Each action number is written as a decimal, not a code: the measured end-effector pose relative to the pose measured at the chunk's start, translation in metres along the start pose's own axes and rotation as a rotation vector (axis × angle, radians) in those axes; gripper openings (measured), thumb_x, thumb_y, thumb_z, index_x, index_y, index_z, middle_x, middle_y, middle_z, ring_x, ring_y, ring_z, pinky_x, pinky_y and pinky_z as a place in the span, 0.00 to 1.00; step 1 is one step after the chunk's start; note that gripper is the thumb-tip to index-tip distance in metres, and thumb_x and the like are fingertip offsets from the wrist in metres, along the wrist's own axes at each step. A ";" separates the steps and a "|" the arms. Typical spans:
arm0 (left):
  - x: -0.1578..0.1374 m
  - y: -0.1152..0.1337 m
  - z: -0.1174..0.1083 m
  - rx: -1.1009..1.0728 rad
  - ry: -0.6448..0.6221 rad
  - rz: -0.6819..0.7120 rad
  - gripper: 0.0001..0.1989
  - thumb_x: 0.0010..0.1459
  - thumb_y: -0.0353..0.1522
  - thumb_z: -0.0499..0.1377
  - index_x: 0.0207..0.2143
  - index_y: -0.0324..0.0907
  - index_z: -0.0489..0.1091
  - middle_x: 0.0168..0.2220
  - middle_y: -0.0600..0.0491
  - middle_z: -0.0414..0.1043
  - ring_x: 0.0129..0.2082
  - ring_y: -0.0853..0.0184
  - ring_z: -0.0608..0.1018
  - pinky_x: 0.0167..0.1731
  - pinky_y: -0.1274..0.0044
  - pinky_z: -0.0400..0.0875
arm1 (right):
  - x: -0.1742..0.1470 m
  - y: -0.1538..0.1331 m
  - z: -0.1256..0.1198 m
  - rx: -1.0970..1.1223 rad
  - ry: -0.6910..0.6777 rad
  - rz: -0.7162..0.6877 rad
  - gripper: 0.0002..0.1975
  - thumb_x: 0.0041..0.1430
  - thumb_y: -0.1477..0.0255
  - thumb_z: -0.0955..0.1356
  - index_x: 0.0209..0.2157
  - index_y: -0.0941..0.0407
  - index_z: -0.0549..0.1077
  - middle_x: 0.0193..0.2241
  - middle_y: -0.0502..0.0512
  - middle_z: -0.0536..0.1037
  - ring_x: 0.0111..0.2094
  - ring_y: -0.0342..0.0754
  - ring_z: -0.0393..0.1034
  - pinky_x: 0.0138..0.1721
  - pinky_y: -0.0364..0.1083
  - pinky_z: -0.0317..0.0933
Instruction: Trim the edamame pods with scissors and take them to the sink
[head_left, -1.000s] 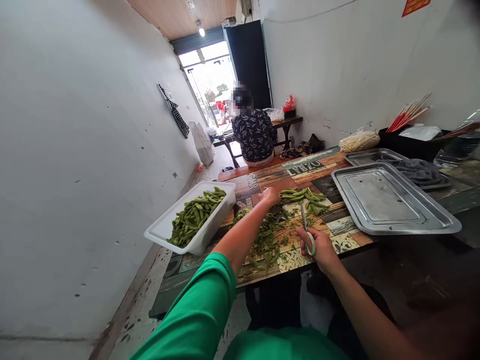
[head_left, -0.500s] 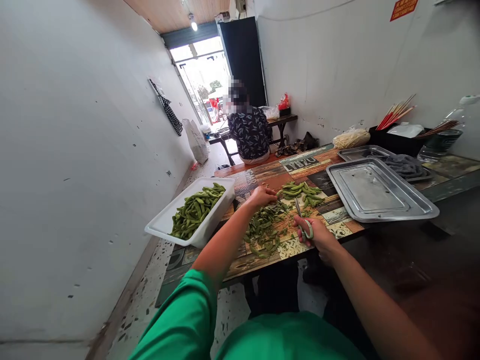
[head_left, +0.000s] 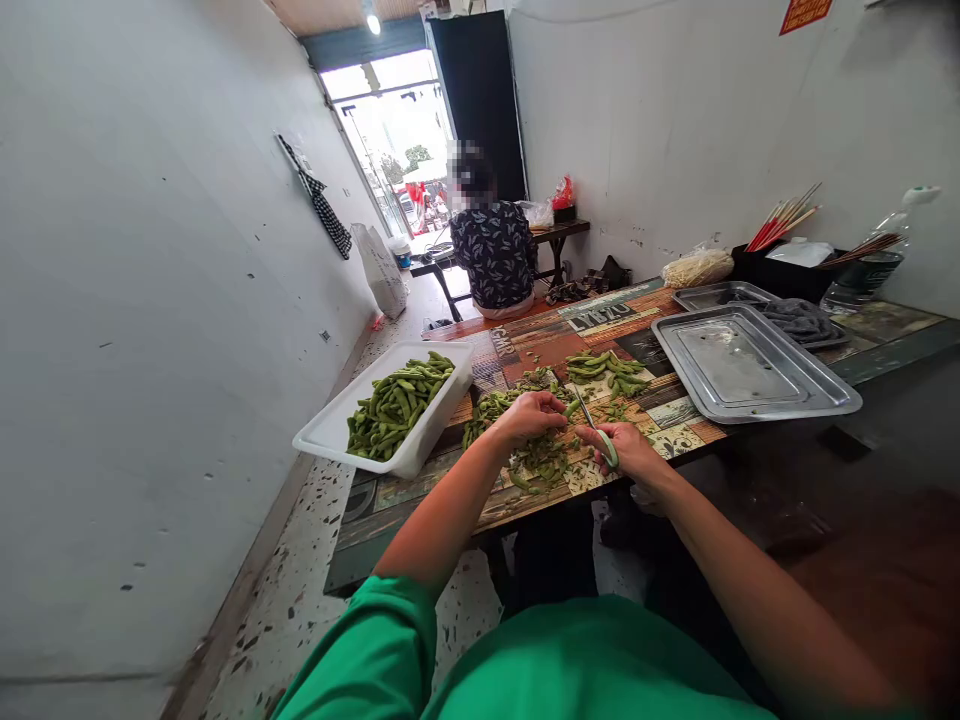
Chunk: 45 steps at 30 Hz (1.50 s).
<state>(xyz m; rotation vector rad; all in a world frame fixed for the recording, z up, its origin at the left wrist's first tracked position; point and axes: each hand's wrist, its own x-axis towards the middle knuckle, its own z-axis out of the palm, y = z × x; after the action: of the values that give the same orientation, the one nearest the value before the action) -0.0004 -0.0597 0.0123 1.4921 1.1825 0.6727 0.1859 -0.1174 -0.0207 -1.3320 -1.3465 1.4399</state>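
My left hand (head_left: 531, 416) pinches a green edamame pod (head_left: 573, 408) over the table. Close on its right, my right hand (head_left: 619, 450) is closed round the pale green handles of a pair of scissors (head_left: 608, 450). Their blades point up and left, beside the pod. Trimmed scraps (head_left: 541, 462) lie scattered under my hands. Just beyond is a small pile of whole pods (head_left: 604, 370). On the left, a white plastic tub (head_left: 417, 462) holds a large heap of edamame pods (head_left: 401, 405).
A metal tray (head_left: 757, 362) lies at the right, before another tray with a grey cloth (head_left: 796, 320). Behind stand a black box (head_left: 787, 280) of skewers and a large plastic bottle (head_left: 870, 265). A person (head_left: 493, 255) sits with back turned at a farther table.
My left hand has drawn back from near the pod pile, bringing a pod to the scissors. My right hand has moved slightly left and up, and the two hands are now close together.
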 end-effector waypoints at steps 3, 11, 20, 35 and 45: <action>0.002 -0.001 0.002 -0.029 0.010 -0.028 0.08 0.45 0.28 0.68 0.25 0.37 0.71 0.18 0.58 0.69 0.17 0.76 0.67 0.18 0.82 0.58 | 0.003 0.004 0.000 -0.066 0.035 -0.060 0.28 0.42 0.45 0.74 0.18 0.55 0.66 0.12 0.47 0.66 0.12 0.41 0.59 0.15 0.41 0.54; 0.000 0.003 0.007 -0.652 0.157 -0.103 0.17 0.44 0.27 0.72 0.25 0.37 0.64 0.24 0.55 0.72 0.26 0.71 0.79 0.27 0.81 0.70 | -0.004 0.007 0.011 0.116 -0.030 0.033 0.29 0.44 0.44 0.74 0.28 0.57 0.70 0.17 0.49 0.70 0.17 0.44 0.66 0.13 0.39 0.53; -0.005 -0.004 0.034 -0.769 0.282 0.000 0.18 0.41 0.30 0.73 0.23 0.38 0.64 0.20 0.59 0.67 0.17 0.80 0.65 0.18 0.83 0.57 | -0.006 -0.003 0.025 0.163 -0.023 -0.024 0.30 0.42 0.42 0.73 0.26 0.57 0.69 0.17 0.49 0.70 0.17 0.44 0.66 0.12 0.39 0.53; -0.036 0.028 -0.099 0.621 0.988 0.125 0.08 0.56 0.28 0.58 0.38 0.39 0.74 0.39 0.48 0.76 0.40 0.64 0.76 0.44 0.73 0.68 | 0.005 0.013 0.007 0.199 0.040 0.075 0.29 0.37 0.46 0.77 0.28 0.57 0.70 0.17 0.48 0.70 0.16 0.43 0.65 0.11 0.38 0.50; 0.063 0.056 -0.054 1.172 0.373 0.152 0.15 0.62 0.33 0.53 0.45 0.43 0.78 0.47 0.48 0.77 0.48 0.61 0.76 0.49 0.73 0.67 | 0.008 0.020 -0.008 0.503 0.181 -0.025 0.32 0.40 0.44 0.75 0.32 0.58 0.72 0.18 0.49 0.69 0.18 0.42 0.64 0.11 0.38 0.49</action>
<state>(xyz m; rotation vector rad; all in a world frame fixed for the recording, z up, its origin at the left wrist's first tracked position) -0.0077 0.0225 0.0691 2.5018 1.9274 0.3321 0.1950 -0.1113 -0.0408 -1.0743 -0.8082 1.4759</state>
